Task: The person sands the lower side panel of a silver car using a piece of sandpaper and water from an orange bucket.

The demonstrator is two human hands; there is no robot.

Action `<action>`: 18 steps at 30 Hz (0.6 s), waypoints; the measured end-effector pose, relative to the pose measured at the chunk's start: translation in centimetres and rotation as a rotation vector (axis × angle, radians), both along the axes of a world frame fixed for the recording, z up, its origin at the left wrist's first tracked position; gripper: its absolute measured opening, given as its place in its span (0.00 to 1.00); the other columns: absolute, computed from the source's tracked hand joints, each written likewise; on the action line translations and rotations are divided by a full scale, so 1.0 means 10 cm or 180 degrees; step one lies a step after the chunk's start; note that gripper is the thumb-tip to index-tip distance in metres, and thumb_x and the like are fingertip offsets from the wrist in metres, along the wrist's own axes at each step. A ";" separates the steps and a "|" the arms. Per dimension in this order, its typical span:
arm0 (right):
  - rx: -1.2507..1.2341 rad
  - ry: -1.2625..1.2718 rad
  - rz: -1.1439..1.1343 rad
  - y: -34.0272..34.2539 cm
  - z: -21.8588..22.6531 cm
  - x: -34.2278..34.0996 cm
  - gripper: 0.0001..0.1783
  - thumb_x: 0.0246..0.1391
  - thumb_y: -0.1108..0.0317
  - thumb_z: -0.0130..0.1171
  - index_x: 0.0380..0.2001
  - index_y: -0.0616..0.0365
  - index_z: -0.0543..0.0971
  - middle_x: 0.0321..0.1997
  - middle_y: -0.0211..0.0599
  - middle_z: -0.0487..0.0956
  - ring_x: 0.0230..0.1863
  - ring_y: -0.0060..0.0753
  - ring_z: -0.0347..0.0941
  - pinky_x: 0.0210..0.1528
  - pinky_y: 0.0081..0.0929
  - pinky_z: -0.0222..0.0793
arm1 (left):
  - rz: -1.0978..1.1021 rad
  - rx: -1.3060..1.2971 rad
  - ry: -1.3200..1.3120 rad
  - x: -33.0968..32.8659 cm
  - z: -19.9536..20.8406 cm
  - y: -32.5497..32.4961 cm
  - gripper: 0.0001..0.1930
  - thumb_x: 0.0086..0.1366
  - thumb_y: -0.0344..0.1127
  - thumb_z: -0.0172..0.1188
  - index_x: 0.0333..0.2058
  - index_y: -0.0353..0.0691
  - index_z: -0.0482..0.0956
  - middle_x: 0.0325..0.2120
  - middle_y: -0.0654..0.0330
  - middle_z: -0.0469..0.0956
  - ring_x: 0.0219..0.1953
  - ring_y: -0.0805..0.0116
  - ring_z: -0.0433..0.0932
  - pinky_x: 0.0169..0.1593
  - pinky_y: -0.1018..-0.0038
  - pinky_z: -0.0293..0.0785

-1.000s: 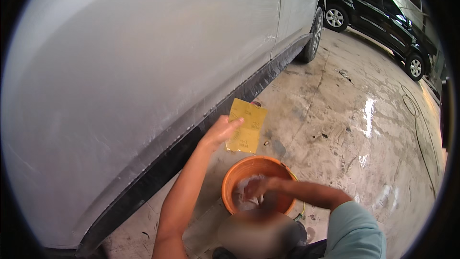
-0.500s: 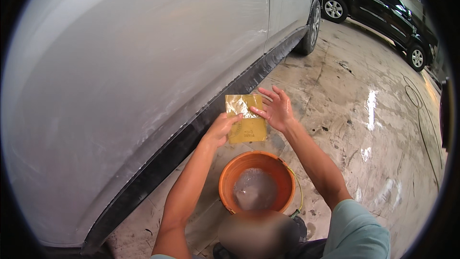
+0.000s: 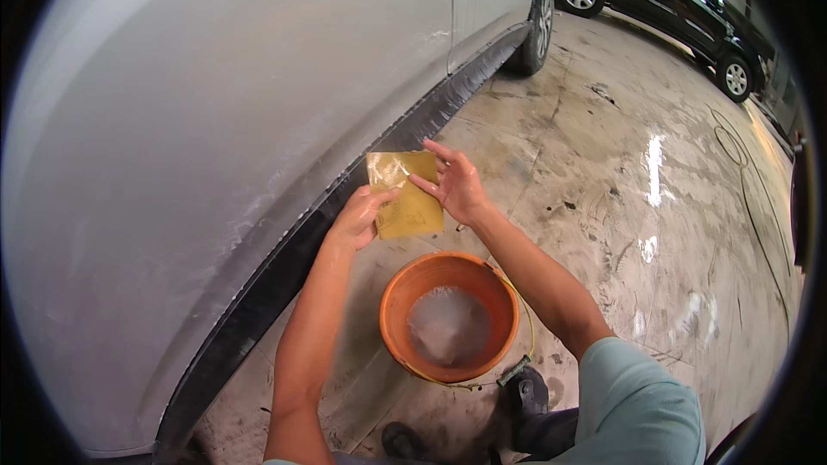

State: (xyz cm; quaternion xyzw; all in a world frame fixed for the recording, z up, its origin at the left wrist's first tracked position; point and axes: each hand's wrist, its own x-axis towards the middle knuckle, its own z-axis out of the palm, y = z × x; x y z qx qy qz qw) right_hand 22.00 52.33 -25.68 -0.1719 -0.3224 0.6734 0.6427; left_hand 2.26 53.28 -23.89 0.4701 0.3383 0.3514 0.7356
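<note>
A yellow sheet of sandpaper [image 3: 412, 211], glossy with wet at its upper part, is held up in front of the grey car's lower side. My left hand [image 3: 357, 217] grips its left edge, thumb laid across the face and fingers behind. At the right edge is my right hand [image 3: 461, 189], its thumb pressed on the sheet and its index finger stretched past the top corner; its other fingers are partly hidden. Below both hands stands an orange bucket [image 3: 392, 288] with cloudy grey water [image 3: 450, 323] in it.
The grey car's panel [image 3: 215, 146], smeared with pale residue, fills the left, with a black sill [image 3: 293, 280] beneath. A black car [image 3: 663, 0] is parked far right. A hose or cable [image 3: 754, 207] lies on the stained, wet floor [image 3: 586, 181]. My shoes flank the bucket's near side.
My head view has shifted, so the bucket shows whole, with its handle. The sheet and both hands sit further left and up in view; my right hand's fingers are closer to the sheet.
</note>
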 end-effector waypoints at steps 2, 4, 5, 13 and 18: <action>0.0367 -0.0389 -0.0271 -0.02 -0.01 -0.07 0.35 0.57 0.58 0.53 0.64 0.62 0.58 0.64 0.51 0.61 0.64 0.46 0.62 0.66 0.41 0.61 | -0.0008 -0.0007 0.0014 -0.01 0.00 0.01 0.14 0.65 0.30 0.55 0.49 0.35 0.71 0.44 0.54 0.78 0.44 0.63 0.80 0.48 0.64 0.79; 0.0788 -0.0919 -0.0562 -0.05 -0.02 -0.10 0.37 0.58 0.61 0.52 0.67 0.62 0.54 0.67 0.53 0.60 0.67 0.46 0.59 0.67 0.41 0.58 | -0.0058 -0.0026 -0.0070 0.01 0.03 -0.02 0.14 0.67 0.31 0.52 0.49 0.32 0.72 0.44 0.54 0.77 0.44 0.63 0.79 0.48 0.66 0.77; 0.1312 -0.1664 -0.0730 -0.07 -0.03 -0.09 0.44 0.55 0.59 0.58 0.68 0.63 0.50 0.70 0.55 0.55 0.71 0.49 0.53 0.68 0.40 0.55 | -0.0078 -0.0104 -0.0071 0.02 0.08 -0.04 0.14 0.67 0.31 0.52 0.49 0.33 0.71 0.44 0.53 0.77 0.45 0.62 0.79 0.48 0.64 0.77; 0.3260 -0.4737 -0.1327 -0.45 -0.09 -0.09 0.60 0.47 0.50 0.65 0.68 0.67 0.38 0.72 0.60 0.42 0.68 0.60 0.54 0.64 0.41 0.63 | -0.0338 -0.0228 0.0401 0.05 0.21 -0.06 0.25 0.70 0.50 0.45 0.52 0.32 0.69 0.47 0.50 0.76 0.48 0.56 0.78 0.53 0.57 0.73; 0.2472 -0.5425 -0.0697 -0.91 -0.54 -0.05 0.47 0.57 0.63 0.52 0.66 0.75 0.38 0.70 0.70 0.44 0.64 0.62 0.60 0.58 0.42 0.68 | -0.0864 -0.0444 0.1819 -0.04 0.12 -0.06 0.33 0.70 0.58 0.39 0.53 0.29 0.70 0.47 0.46 0.78 0.46 0.56 0.79 0.51 0.61 0.75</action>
